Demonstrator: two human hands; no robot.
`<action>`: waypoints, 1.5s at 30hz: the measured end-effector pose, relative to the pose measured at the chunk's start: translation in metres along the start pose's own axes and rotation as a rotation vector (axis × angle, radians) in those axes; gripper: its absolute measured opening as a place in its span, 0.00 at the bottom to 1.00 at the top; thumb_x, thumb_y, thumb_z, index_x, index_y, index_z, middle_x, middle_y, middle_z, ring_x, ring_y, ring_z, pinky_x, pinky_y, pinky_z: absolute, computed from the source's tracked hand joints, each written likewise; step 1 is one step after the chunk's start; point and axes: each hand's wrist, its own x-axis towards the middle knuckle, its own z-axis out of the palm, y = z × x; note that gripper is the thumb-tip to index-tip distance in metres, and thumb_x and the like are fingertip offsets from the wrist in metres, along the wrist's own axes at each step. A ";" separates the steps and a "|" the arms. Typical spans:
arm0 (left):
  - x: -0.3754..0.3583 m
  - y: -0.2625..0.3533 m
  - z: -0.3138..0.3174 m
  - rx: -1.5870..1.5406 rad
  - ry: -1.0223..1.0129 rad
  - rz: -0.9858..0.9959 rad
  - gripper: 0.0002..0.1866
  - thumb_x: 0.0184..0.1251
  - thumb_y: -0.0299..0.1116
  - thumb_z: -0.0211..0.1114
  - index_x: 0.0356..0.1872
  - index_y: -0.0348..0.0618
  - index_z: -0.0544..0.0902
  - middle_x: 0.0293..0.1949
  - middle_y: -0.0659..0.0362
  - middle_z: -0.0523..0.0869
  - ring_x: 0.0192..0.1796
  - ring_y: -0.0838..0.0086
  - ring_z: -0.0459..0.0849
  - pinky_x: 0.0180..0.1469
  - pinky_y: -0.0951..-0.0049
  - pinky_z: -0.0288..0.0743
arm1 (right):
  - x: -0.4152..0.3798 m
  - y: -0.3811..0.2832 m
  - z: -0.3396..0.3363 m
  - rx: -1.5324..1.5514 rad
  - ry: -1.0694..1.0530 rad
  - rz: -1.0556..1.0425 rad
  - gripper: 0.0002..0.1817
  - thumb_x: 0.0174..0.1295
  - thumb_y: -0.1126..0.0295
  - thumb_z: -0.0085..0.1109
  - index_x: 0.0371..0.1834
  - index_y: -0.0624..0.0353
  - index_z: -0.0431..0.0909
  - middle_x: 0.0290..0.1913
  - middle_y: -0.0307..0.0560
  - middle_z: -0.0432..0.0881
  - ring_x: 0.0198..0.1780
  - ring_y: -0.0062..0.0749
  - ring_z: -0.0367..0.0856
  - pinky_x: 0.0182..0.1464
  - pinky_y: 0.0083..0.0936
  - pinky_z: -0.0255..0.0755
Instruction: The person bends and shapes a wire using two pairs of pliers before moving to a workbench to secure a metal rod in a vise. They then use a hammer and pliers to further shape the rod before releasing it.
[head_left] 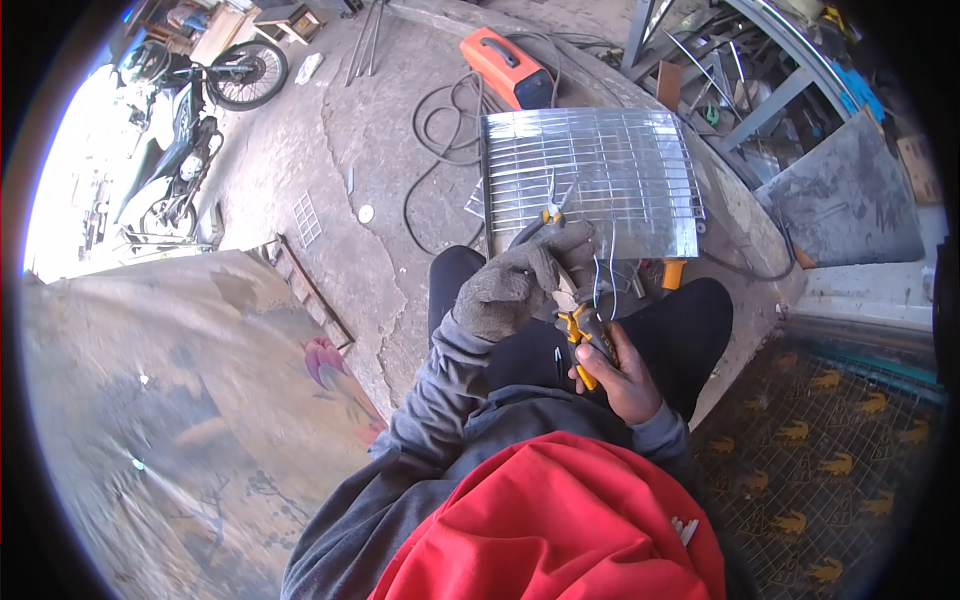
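My left hand (505,295), in a grey knit glove, is closed with its fingers bent beside the jaws of the combination pliers (574,325); what it grips is hidden. My bare right hand (625,375) wraps round the black-and-yellow handles of these pliers, whose jaws point up toward the glove. Thin pale wires (612,265) rise in a loop just above my right hand. Beyond the glove, a second pair of pliers (552,214) shows with its jaws spread, its handles partly covered. Behind them a wire grid lies on a shiny metal sheet (650,150).
An orange machine (505,65) with a black cable (410,205) stands beyond the sheet. A metal frame (770,105) holds scrap at right. A motorcycle (185,150) is at upper left. Patterned sheeting (180,400) lies to my left, a dark crocodile-print surface (810,470) to my right.
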 end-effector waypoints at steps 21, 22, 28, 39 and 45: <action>0.004 0.026 0.057 0.442 0.530 -0.138 0.11 0.75 0.34 0.61 0.50 0.38 0.77 0.50 0.50 0.85 0.55 0.67 0.86 0.54 0.63 0.81 | -0.005 -0.003 -0.002 -0.750 0.413 -0.569 0.14 0.65 0.69 0.67 0.46 0.64 0.75 0.38 0.51 0.77 0.38 0.41 0.78 0.43 0.34 0.71; 0.007 0.027 0.064 0.408 0.538 -0.098 0.10 0.75 0.34 0.61 0.49 0.39 0.77 0.48 0.51 0.85 0.52 0.67 0.86 0.54 0.64 0.81 | -0.005 -0.003 -0.003 -0.744 0.414 -0.563 0.14 0.65 0.69 0.68 0.46 0.64 0.75 0.38 0.50 0.77 0.38 0.38 0.78 0.43 0.34 0.71; 0.005 0.020 0.066 0.482 0.522 0.020 0.08 0.74 0.33 0.63 0.43 0.38 0.78 0.44 0.54 0.85 0.47 0.70 0.87 0.52 0.67 0.81 | -0.006 0.007 -0.001 -0.341 0.292 -0.463 0.12 0.67 0.71 0.65 0.48 0.65 0.75 0.41 0.46 0.79 0.42 0.25 0.77 0.47 0.26 0.71; 0.007 0.039 0.095 0.644 0.552 0.109 0.08 0.71 0.25 0.66 0.47 0.38 0.79 0.42 0.57 0.88 0.44 0.80 0.86 0.48 0.79 0.79 | -0.007 0.009 -0.003 -0.339 0.279 -0.469 0.13 0.68 0.71 0.64 0.50 0.64 0.74 0.41 0.43 0.77 0.40 0.19 0.74 0.45 0.21 0.71; 0.002 0.040 0.095 0.853 0.540 0.076 0.10 0.70 0.26 0.68 0.48 0.37 0.79 0.40 0.59 0.88 0.42 0.82 0.85 0.45 0.79 0.79 | -0.006 0.007 0.003 -0.352 0.290 -0.486 0.12 0.68 0.71 0.64 0.48 0.63 0.74 0.37 0.39 0.74 0.36 0.18 0.71 0.41 0.21 0.69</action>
